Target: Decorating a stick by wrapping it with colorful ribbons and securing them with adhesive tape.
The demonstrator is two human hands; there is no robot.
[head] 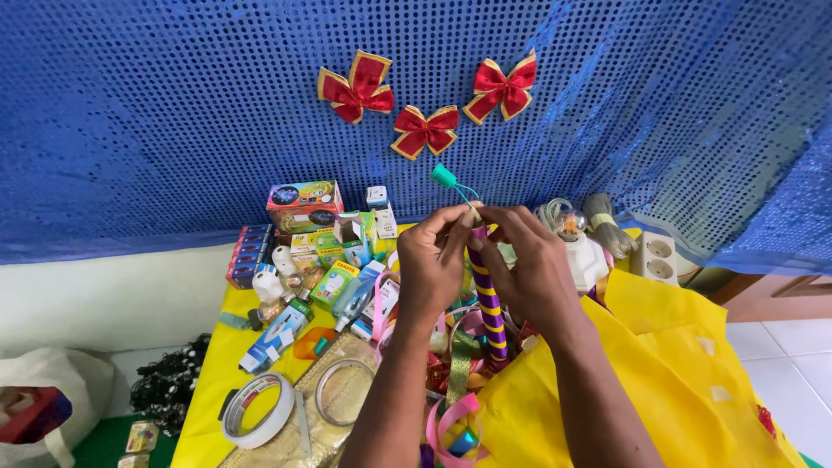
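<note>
Purple-and-yellow striped stick (pixel 490 303) stands upright over the cluttered surface (pixel 208 381), both hands (pixel 438 260) (pixel 529 260) pinched together on its top; a slip could topple it into the ribbons (pixel 451 416) below.

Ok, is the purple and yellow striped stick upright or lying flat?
Upright: the striped stick stands roughly vertical, its top pinched between left hand and right hand.
</note>
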